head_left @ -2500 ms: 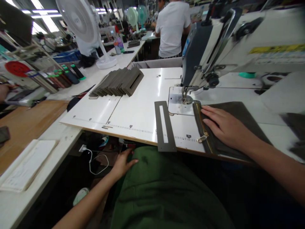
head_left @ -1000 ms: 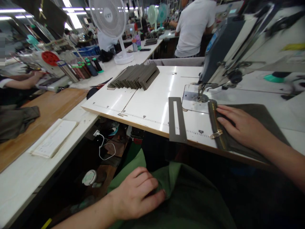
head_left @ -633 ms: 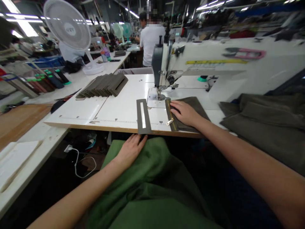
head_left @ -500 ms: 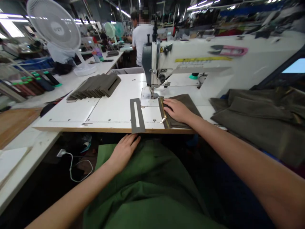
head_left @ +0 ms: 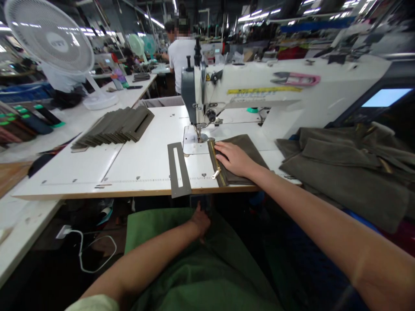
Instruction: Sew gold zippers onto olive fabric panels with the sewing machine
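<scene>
My right hand (head_left: pixel 234 158) lies flat and open on a folded dark olive fabric piece (head_left: pixel 245 144). Its fingertips are beside a gold-toothed zipper (head_left: pixel 213 156) with a metal puller (head_left: pixel 216 173), along the fabric's left edge. My left hand (head_left: pixel 200 221) is below the table edge, over the green cloth (head_left: pixel 162 229) on my lap. One finger points up and the others look curled, at a dark rectangular thing (head_left: pixel 198 201) in shadow that I cannot make out. A grey-olive strip with a long slot (head_left: pixel 185 179) overhangs the table's front edge.
The sewing machine (head_left: pixel 259 80) stands behind the fabric, its needle and presser foot (head_left: pixel 199 133) left of my right hand. Slotted pieces (head_left: pixel 116 125) lie stacked at the left. Dark olive fabric (head_left: pixel 340 160) is heaped at the right. A white fan (head_left: pixel 60 43) stands far left.
My left hand has moved right and deeper under the table edge, its fingers now more curled. My right hand stays on the fabric. The whole view has shifted slightly.
</scene>
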Motion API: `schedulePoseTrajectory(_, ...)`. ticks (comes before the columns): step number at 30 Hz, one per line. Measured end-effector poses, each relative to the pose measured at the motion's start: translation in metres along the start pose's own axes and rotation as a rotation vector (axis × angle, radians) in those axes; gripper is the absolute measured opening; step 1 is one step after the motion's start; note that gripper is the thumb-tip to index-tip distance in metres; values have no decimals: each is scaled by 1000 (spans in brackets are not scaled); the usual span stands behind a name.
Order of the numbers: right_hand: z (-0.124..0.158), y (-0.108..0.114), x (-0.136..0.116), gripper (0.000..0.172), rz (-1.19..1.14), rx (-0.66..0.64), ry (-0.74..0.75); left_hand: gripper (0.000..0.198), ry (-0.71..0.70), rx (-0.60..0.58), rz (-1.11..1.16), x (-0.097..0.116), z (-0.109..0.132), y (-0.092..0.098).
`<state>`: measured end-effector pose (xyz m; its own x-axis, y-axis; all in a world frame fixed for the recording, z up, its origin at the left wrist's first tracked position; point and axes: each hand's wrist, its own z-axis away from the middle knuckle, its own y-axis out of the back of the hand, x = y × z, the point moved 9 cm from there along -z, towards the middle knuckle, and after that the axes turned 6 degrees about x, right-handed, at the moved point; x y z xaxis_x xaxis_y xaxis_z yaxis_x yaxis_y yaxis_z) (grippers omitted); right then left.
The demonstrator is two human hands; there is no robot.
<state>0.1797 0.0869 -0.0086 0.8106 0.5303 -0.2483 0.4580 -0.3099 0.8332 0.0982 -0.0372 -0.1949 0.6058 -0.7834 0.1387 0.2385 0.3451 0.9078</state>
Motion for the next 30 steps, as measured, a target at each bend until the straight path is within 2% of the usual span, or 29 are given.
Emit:
schedulePoseTrajectory(3, -1, 1, -4, 35, -10, 23, 30, 74, -72, 16, 6, 12, 23, 14)
schedulePoseTrajectory(4, -2, 2, -5, 35, -13, 36, 39, 70, -125, 121, 83, 17, 37, 29)
schedulePoseTrajectory(5, -2, 2, -6, 34, -16, 50, 46, 57, -167, 227, 156, 19, 54, 46)
schedulePoseTrajectory(6, -3, 3, -6, 34, -19, 66, 50, 38, -179, 337, 179, 16, 72, 62)
schedulePoseTrajectory(7, -3, 4, -7, 34, -22, 83, 54, 30, -195, 470, 163, 12, 92, 81)
schedulePoseTrajectory(9, -4, 8, -7, 32, -26, 120, 56, 34, -184, 796, 107, -6, 135, 126)
schedulePoseTrajectory(11, -4, 16, -9, 30, -72, 174, 51, 27, -54, 1005, 57, -36, 168, 165)
schedulePoseTrajectory(12, -3, 22, -10, 30, -110, 206, 56, 29, 37, 1036, 9, -52, 178, 181)
schedulePoseTrajectory(14, -2, 36, -18, 30, -196, 259, 89, 45, 128, 920, -81, -73, 177, 198)
schedulePoseTrajectory(15, -1, 42, -24, 32, -234, 260, 116, 55, 136, 832, -123, -80, 172, 201)
schedulePoseTrajectory(17, 0, 47, -40, 35, -280, 183, 178, 76, 102, 666, -169, -87, 161, 195)
schedulePoseTrajectory(19, 1, 44, -57, 37, -291, 47, 226, 90, 76, 589, -181, -91, 153, 185)
schedulePoseTrajectory(20, 3, 42, -64, 37, -284, -15, 236, 90, 72, 584, -185, -92, 152, 180)
schedulePoseTrajectory(22, 6, 37, -71, 35, -276, -84, 219, 82, 74, 636, -203, -95, 152, 174)
schedulePoseTrajectory(24, 8, 32, -70, 31, -298, -87, 153, 70, 69, 731, -226, -97, 155, 173)
schedulePoseTrajectory(27, 9, 28, -64, 25, -362, -19, 55, 59, 81, 862, -249, -101, 157, 177)
schedulePoseTrajectory(30, 10, 27, -61, 25, -371, 56, 21, 51, 84, 961, -248, -106, 155, 184)
